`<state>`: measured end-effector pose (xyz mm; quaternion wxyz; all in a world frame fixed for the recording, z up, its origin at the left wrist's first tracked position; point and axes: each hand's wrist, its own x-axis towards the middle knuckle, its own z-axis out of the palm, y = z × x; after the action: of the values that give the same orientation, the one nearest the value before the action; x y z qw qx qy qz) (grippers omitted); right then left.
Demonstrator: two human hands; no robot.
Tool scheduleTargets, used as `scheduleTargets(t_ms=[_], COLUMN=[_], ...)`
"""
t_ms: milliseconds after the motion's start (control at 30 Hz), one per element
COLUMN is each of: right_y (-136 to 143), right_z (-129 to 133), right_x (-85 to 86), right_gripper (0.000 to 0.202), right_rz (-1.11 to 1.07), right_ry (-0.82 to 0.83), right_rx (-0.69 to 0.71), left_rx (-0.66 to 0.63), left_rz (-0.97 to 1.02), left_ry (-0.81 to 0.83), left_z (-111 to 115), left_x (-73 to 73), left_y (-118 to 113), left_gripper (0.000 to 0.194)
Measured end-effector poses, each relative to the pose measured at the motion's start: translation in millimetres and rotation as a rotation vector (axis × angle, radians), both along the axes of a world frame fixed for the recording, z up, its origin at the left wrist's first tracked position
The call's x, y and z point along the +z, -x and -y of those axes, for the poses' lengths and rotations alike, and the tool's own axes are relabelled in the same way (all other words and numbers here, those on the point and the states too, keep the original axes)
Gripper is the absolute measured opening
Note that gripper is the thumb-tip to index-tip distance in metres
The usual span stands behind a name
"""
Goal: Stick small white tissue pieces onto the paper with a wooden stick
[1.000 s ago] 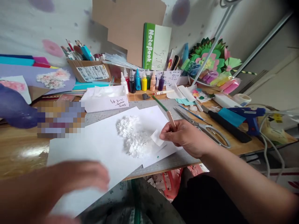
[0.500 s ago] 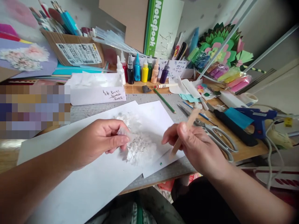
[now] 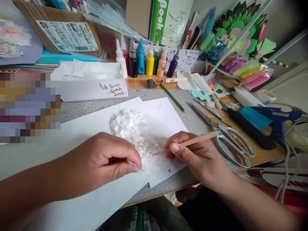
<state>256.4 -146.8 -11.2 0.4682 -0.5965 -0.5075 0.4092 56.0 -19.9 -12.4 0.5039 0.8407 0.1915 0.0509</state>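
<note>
- Ruffled paper cluster: expect light, soft, easily crushed tufts; take hold at the bare margin of the white sheets beneath, not by the ruffles.
- Location: on the sheets, over the worktop, between both hands and reaching beyond the left.
- Left hand: pinching an apparent thin white scrap at the cluster's near edge.
- Right hand: gripping a wooden stick, tip at the cluster's right side; contact unclear.
</note>
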Motion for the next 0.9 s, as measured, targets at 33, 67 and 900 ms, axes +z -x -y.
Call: scheduleTargets(t_ms=[33, 67, 900], right_y=[0, 0, -6], right_z=[0, -1, -12], right_x=[0.0, -0.2, -10.2], right_gripper=[0.020, 0.018, 0.021], right_rz=[0.002, 0.003, -0.104], right_ry=[-0.010, -0.020, 0.096], right_rx=[0.002, 0.004, -0.026], left_rx=[-0.017, -0.034, 0.106], left_rz=[0.009, 0.019, -0.118], left_ry=[-0.029, -0.067, -0.117], left_z=[0, 1, 4], left_x=[-0.9, -1.6, 25.1], left_y=[0, 1, -25], left_gripper=[0.012, 0.013, 0.025])
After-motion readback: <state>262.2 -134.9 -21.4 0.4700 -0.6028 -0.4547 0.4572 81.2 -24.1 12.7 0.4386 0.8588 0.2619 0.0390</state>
